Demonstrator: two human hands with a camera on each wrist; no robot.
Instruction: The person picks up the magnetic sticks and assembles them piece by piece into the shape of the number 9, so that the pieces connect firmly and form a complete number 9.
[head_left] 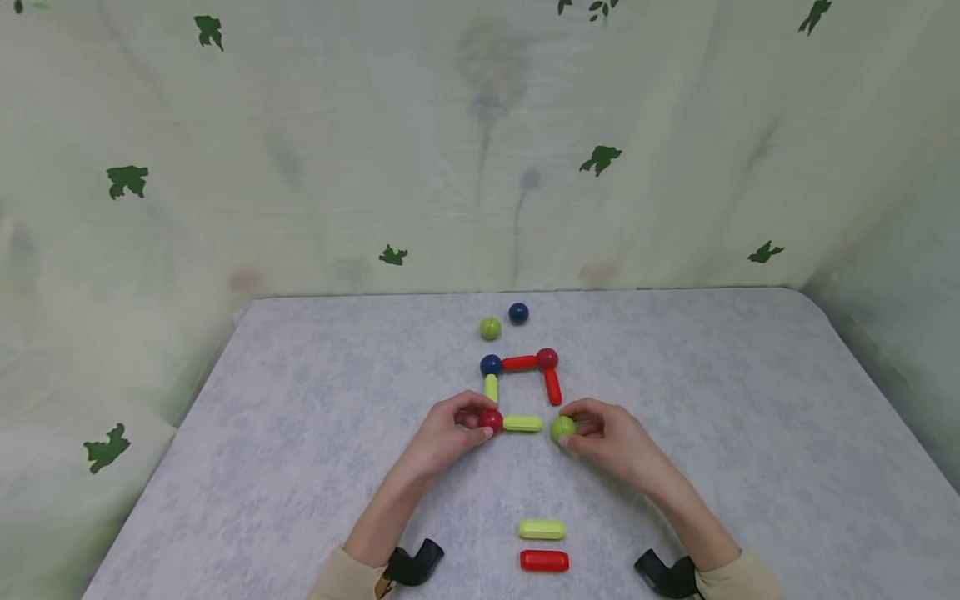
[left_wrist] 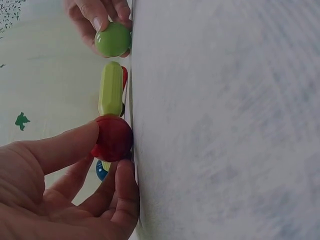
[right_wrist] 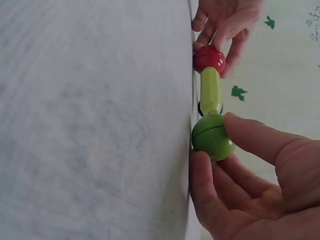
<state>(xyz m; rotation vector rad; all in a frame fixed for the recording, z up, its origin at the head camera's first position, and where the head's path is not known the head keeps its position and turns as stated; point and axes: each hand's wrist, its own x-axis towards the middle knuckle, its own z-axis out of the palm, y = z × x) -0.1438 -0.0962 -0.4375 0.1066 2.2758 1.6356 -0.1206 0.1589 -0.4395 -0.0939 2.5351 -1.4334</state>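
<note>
My left hand [head_left: 444,432] pinches a red ball [head_left: 491,420] between thumb and fingers. A yellow-green stick [head_left: 522,423] runs from that ball towards the right. Just past its free end, a green ball [head_left: 563,429] is pinched by my right hand [head_left: 617,440]; the left wrist view shows a small gap between stick and ball. Another yellow-green stick [head_left: 491,388] links the held red ball to a dark blue ball [head_left: 491,365]. From there a red stick [head_left: 520,363] reaches a second red ball [head_left: 547,358], and a red stick [head_left: 552,387] points down from it, its lower end unattached.
Behind the frame lie a loose green ball [head_left: 490,328] and a dark blue ball [head_left: 518,313]. Nearer the front are a loose yellow-green stick [head_left: 542,529] and a red stick [head_left: 544,561]. A patterned curtain [head_left: 480,167] hangs at the table's back edge.
</note>
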